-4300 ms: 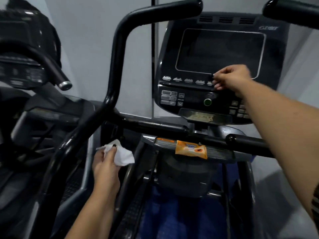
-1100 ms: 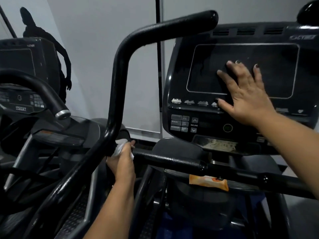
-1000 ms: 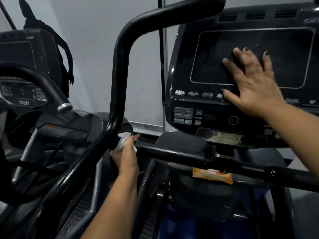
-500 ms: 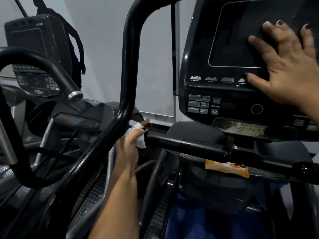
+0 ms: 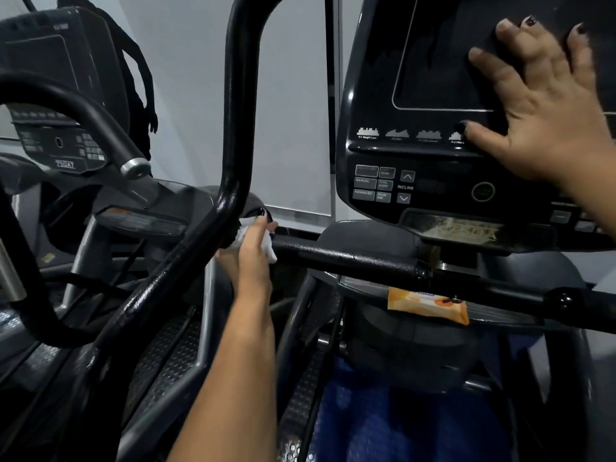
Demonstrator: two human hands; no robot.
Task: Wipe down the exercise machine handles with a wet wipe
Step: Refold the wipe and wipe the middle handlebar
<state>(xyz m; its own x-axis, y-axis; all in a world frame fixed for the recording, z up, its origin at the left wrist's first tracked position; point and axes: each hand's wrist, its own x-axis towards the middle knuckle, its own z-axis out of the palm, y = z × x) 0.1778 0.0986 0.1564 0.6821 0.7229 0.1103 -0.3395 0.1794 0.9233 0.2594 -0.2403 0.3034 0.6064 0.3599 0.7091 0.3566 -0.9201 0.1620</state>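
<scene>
My left hand (image 5: 249, 261) grips the wipe (image 5: 270, 251) left of the console (image 5: 373, 95); my flat, open right hand (image 5: 546, 128) risks pressing buttons (image 5: 376, 185).

Head-worn camera looks forward and down, close to the console (image 5: 416, 181).

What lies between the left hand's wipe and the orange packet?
In the head view, the black horizontal bar runs from the wipe toward the orange packet.

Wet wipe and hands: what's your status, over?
Left hand grips wet wipe at black handle base. Right hand flat on console. Nothing blocking.
</scene>
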